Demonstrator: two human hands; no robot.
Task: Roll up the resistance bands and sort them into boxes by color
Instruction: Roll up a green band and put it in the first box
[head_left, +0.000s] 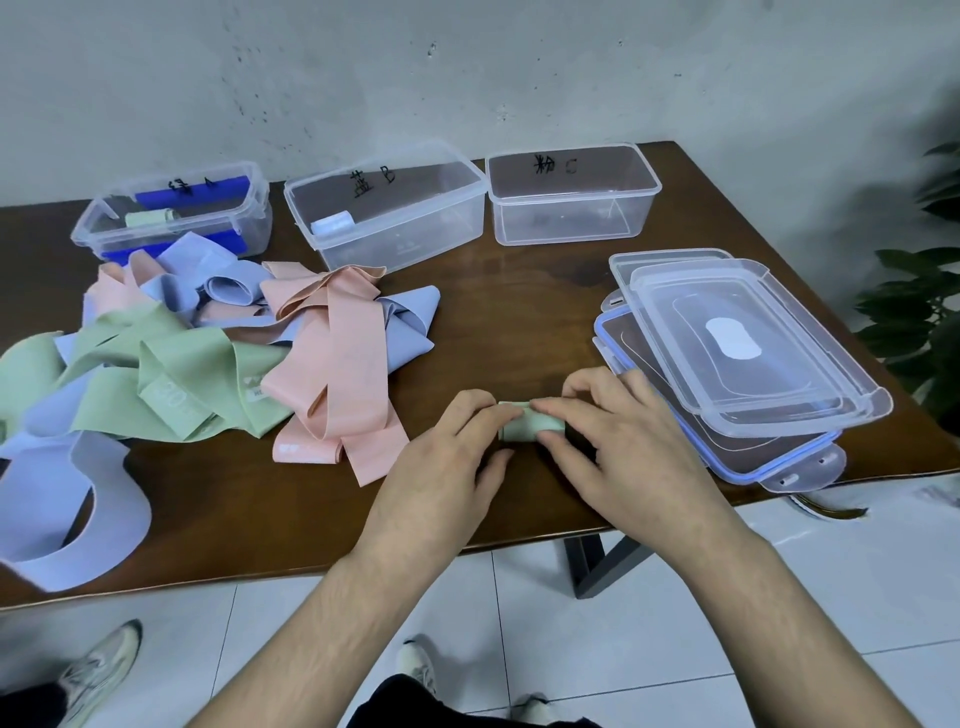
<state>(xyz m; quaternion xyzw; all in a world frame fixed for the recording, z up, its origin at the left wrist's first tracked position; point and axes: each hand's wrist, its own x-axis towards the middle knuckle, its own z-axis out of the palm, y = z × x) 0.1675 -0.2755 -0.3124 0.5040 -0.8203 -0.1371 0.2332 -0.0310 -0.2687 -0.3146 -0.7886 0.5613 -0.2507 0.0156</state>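
Observation:
A small rolled green band (525, 429) lies on the brown table (498, 322) near its front edge. My left hand (451, 457) pinches its left end and my right hand (608, 431) pinches its right end. A heap of loose green (171, 384), pink (337, 374) and blue (83, 499) bands covers the table's left side. At the back stand three clear boxes: the left box (249, 208) holds a green roll (150, 217), the middle box (395, 228) holds a blue roll (332, 224), and the right box (571, 208) holds nothing.
A stack of clear lids (743, 358) lies at the table's right, close to my right hand. A potted plant (919, 291) stands beyond the right edge. A grey wall runs behind the boxes. Shoes (98, 670) show on the tiled floor below.

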